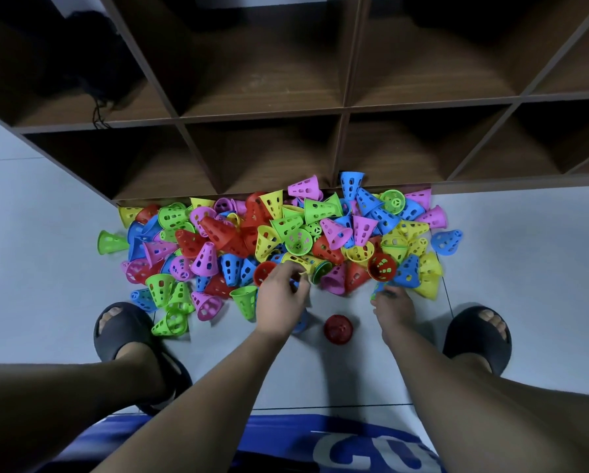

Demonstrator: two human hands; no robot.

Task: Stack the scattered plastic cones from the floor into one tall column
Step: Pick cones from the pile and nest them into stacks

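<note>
1. Head view: a heap of cones (286,233) lies on the pale floor (47,261), pushed up against the foot of a brown shelf (269,145).
2. The cones are small, tapered and flat-topped, pierced with holes, in red, yellow, green, blue and pink. Most lie tumbled on their sides, and a few show their open mouths.
3. One red cone (337,329) stands apart from the heap, upright on the floor between the two hands.
4. The left hand (281,298) is at the near edge of the heap, its fingers curled beside a yellow cone (303,260). Blur hides whether they grip anything. A blue cone (301,324) shows partly under this hand.
5. The right hand (394,307) bends its fingers onto a green cone (375,294) at the heap's edge. I cannot tell whether it is held.
6. Black sandals (122,332) stand on either side of the hands.
</note>
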